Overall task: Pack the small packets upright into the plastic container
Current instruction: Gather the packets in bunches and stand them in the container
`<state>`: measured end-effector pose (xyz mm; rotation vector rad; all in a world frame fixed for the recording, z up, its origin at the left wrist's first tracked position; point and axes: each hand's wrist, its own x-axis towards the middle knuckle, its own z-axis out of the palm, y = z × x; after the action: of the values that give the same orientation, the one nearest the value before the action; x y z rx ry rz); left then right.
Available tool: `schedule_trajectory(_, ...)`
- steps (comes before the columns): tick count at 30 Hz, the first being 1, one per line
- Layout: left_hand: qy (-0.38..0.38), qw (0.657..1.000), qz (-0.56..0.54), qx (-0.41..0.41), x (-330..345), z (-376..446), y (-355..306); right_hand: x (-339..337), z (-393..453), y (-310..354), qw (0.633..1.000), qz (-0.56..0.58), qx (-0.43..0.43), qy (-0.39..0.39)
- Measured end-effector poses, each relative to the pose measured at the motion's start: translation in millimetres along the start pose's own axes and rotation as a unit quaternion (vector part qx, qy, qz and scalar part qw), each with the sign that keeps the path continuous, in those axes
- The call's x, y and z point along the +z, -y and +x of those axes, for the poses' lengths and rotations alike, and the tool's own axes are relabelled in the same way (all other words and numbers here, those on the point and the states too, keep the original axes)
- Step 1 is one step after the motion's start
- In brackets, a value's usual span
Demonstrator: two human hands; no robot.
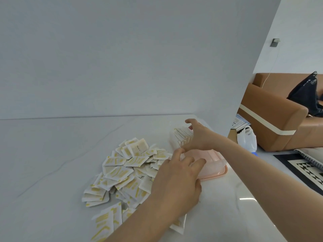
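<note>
While packets [120,173] sprawl left, right hand [197,137] crowds container [174,138].

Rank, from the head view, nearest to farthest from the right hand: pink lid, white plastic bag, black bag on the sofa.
From the right hand:
1. Pink lid, just below it on the table.
2. White plastic bag, on the floor to the right.
3. Black bag, far right on the sofa.
</note>
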<state>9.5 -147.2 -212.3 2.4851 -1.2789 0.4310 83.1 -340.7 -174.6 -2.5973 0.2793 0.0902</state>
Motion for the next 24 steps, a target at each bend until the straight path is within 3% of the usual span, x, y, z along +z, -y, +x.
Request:
schedule_trajectory(7, -0.006, 1.0, -0.006, 0.006, 0.0, 1.5, 1.1, -6.4, 4.7, -10.6, 0.999, 0.025, 0.024, -0.002)
schedule_trajectory(13, -0.01, 1.0, 0.0, 0.01, 1.2, 1.6, 2.1, 4.5, 10.5, 2.0, 0.999, -0.031, -0.003, -0.006)
schedule_trajectory(21, 0.032, 0.999, -0.01, 0.003, -5.1, 1.5, -2.9, 10.3, 15.7, 8.7, 0.99, -0.08, -0.009, -0.117)
schedule_trajectory(24, 0.031, 1.0, -0.003, 0.0, -6.2, 0.8, -3.4, 12.3, 15.7, 9.4, 0.993, -0.075, -0.036, -0.08)
